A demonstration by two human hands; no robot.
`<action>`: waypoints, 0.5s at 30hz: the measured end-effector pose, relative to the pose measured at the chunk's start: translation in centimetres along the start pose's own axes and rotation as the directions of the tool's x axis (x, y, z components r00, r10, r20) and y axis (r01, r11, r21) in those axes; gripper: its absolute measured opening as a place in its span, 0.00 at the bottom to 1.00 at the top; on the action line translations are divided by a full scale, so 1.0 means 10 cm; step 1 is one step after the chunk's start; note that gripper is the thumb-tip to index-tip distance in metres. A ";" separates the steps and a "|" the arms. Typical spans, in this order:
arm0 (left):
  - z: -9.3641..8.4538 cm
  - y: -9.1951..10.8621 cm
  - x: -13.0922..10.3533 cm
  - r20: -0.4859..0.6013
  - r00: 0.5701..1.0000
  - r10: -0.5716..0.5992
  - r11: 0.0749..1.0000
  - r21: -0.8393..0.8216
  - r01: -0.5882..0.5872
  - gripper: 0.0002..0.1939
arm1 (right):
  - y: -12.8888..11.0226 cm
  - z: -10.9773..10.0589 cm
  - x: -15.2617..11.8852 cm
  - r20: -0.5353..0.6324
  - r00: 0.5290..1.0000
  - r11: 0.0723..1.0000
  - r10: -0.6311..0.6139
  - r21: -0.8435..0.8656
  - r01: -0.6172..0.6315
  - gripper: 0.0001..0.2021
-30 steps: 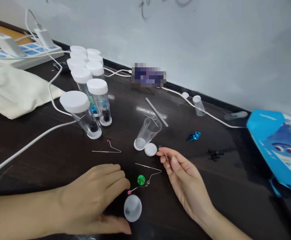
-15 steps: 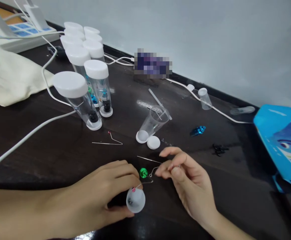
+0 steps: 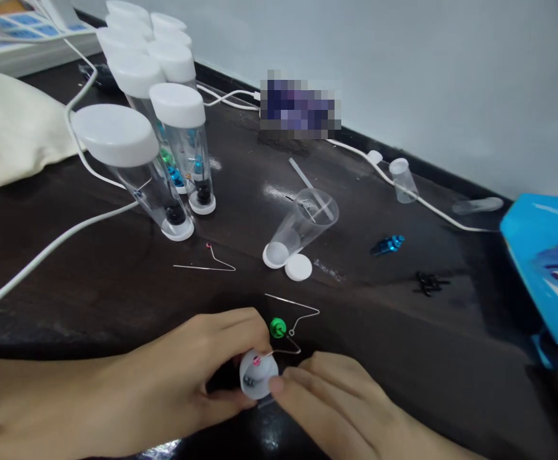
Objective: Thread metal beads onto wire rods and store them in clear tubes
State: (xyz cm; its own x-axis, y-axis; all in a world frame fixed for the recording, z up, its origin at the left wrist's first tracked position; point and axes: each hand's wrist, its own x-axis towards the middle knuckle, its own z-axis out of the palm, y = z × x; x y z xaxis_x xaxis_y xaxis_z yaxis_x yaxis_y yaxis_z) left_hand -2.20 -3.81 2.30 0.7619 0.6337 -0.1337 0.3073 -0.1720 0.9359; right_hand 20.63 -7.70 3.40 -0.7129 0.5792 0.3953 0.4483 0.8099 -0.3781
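My left hand (image 3: 221, 358) is closed around a small frosted plastic tube (image 3: 260, 390), which shows its round mouth to me. Inside it are small dark bits, too small to name. A bent wire with a pink ring end (image 3: 256, 361) lies across the rim at the back. On the other side, my right hand (image 3: 331, 396) grips the same tube, a fingertip on the rim. Just beyond the tube lie a green bead-like part (image 3: 278, 328) and a bent metal wire with an end loop (image 3: 302, 315).
Farther back, a clear cup (image 3: 302, 223) leans beside a white cap (image 3: 299, 268). Several white-lidded tubes (image 3: 178, 105) stand at left. A blue metal part (image 3: 389, 245), black pieces (image 3: 429, 283) and a blue packet (image 3: 537, 255) are at right. White cables (image 3: 53, 243) cross the table.
My right hand has come down and left from beside the bent wire and now touches the tube. The wire lies free on the table. My left hand keeps its hold.
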 end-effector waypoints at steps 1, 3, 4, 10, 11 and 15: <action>0.00 0.00 0.00 0.007 1.000 -0.008 1.000 0.006 0.008 0.06 | 0.00 -0.01 -0.01 -0.008 1.000 1.000 0.010 0.001 -0.010 0.16; -0.01 0.00 0.00 0.024 1.000 -0.020 1.000 0.022 0.019 0.07 | 0.01 -0.03 -0.02 -0.010 0.999 0.999 0.037 -0.014 -0.037 0.17; -0.01 0.00 0.01 0.031 0.999 -0.023 0.999 0.030 0.022 0.07 | 0.01 -0.03 -0.03 -0.013 0.999 0.999 0.040 -0.030 -0.041 0.17; 0.00 0.00 0.02 0.030 1.000 0.004 0.998 0.056 -0.006 0.07 | 0.01 0.06 -0.07 -0.011 1.000 0.994 0.017 -0.109 -0.018 0.13; 0.00 0.00 0.01 0.023 1.000 0.010 0.998 0.056 -0.011 0.07 | 0.01 0.08 -0.07 -0.011 1.000 0.992 0.008 -0.123 -0.009 0.12; 0.02 -0.02 0.00 -0.019 0.999 0.040 0.998 0.055 -0.039 0.09 | 0.01 0.10 -0.06 -0.026 0.999 0.984 -0.030 -0.175 0.025 0.12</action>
State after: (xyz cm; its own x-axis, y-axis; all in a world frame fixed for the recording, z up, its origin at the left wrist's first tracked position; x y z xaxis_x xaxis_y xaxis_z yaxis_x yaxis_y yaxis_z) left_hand -2.14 -3.92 2.03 0.7629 0.6403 -0.0898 0.3080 -0.2378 0.9212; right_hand 20.59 -8.02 2.28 -0.7119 0.5566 0.4284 0.5177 0.8280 -0.2155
